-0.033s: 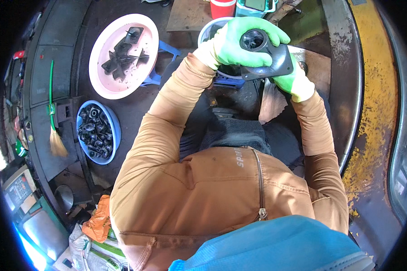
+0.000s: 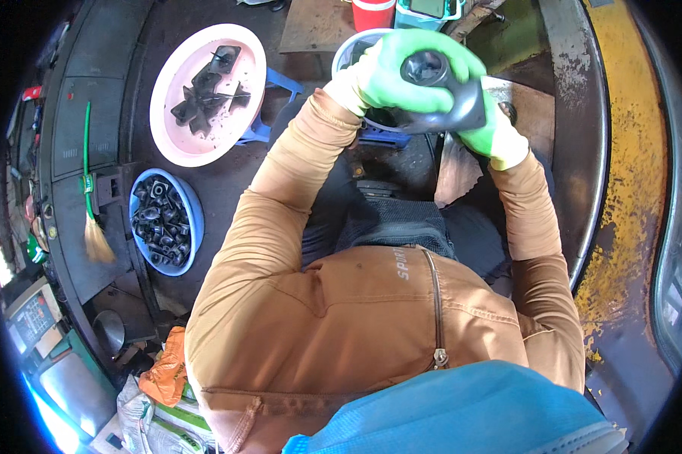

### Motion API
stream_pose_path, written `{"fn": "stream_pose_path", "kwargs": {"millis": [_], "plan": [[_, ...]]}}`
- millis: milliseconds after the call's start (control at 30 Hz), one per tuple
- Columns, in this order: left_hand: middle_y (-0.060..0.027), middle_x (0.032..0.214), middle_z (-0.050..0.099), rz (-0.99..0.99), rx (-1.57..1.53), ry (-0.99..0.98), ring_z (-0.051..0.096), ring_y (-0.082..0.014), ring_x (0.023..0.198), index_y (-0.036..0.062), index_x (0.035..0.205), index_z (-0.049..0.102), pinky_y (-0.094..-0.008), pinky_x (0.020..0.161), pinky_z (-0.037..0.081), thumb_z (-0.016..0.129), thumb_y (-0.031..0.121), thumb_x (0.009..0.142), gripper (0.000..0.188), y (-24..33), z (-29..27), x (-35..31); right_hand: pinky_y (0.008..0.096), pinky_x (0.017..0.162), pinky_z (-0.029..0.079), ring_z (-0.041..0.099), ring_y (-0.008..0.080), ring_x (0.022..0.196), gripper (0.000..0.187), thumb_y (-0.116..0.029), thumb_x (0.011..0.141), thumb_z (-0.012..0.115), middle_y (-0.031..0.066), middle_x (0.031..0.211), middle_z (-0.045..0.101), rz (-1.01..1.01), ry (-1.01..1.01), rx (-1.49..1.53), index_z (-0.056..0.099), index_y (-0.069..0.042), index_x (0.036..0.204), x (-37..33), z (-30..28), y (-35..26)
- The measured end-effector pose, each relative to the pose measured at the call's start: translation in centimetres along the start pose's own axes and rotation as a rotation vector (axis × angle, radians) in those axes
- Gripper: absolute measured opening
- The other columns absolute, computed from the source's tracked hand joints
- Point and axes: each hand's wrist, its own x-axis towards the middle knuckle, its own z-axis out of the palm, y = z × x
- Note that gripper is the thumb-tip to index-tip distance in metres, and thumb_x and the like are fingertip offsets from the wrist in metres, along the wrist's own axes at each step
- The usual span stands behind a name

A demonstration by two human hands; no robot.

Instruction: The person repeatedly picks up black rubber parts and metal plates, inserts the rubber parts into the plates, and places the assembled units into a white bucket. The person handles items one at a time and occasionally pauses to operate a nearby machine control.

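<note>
Up at the top centre, both hands in green gloves are on a black moulded part point(image 2: 462, 106) with a round hollow collar and a square flange. My left hand point(image 2: 401, 72) is closed round the collar, thumb on the near side and fingers across the far side. My right hand point(image 2: 488, 136) grips the flange at its right edge, its fingers mostly hidden beneath. The flange is slightly blurred. Below the hands, a basin point(image 2: 346, 51) with dark contents is partly covered by my left hand and the part.
On the left, a pink basin point(image 2: 163, 113) holds several black pieces, above a blue stool point(image 2: 284, 82). A blue tub point(image 2: 197, 219) is full of similar black parts. A green-handled broom point(image 2: 88, 181) leans by grey cabinets. Beyond my hands stand a red container point(image 2: 373, 13) and a teal basket point(image 2: 409, 19).
The black part has tilted a little in my hands, so its flange now looks narrower and blurred. My arms have barely moved.
</note>
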Motion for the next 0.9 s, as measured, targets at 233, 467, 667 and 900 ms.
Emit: {"fn": "stream_pose_path", "kwargs": {"millis": [233,467,667,900], "plan": [[-0.0150,0.113,0.066,0.018,-0.181,-0.352,0.060,-0.0251,0.108,0.0011,0.100,0.065,-0.0385,0.100,0.043,0.078,0.020,0.063,0.044,0.0,0.3,0.5,0.0317,0.089,0.050,0.061,0.0190,0.104,0.056,-0.014,0.077,0.076,0.0093,0.117,0.063,0.253,-0.105,0.500,0.052,-0.004,0.127,-1.0,0.4,0.3],[-0.0103,0.129,0.056,-0.223,0.123,0.189,0.053,-0.0189,0.119,0.0018,0.122,0.057,-0.0328,0.102,0.041,0.085,0.017,0.063,0.067,0.8,0.4,1.1,0.0323,0.080,0.052,0.064,0.0201,0.094,0.034,-0.014,0.081,0.071,0.0111,0.107,0.066,-0.185,0.371,-0.023,0.062,-0.001,0.112,2.1,-0.3,1.1],[-0.0123,0.119,0.061,0.176,0.511,0.559,0.062,-0.0188,0.102,0.0022,0.108,0.062,-0.0310,0.087,0.051,0.084,0.015,0.068,0.047,-2.1,3.6,1.0,0.0336,0.083,0.051,0.063,0.0222,0.097,0.032,-0.012,0.084,0.068,0.0109,0.108,0.065,-0.312,0.622,-0.338,0.060,-0.004,0.114,2.1,1.8,2.3],[-0.0108,0.109,0.064,0.138,0.730,0.631,0.064,-0.0181,0.096,0.0021,0.111,0.061,-0.0303,0.085,0.052,0.084,0.015,0.069,0.050,-1.6,4.2,1.0,0.0342,0.085,0.050,0.062,0.0242,0.101,0.034,-0.011,0.082,0.068,0.0123,0.109,0.065,-0.295,0.582,-0.335,0.060,-0.004,0.115,1.6,1.8,2.0]]}}
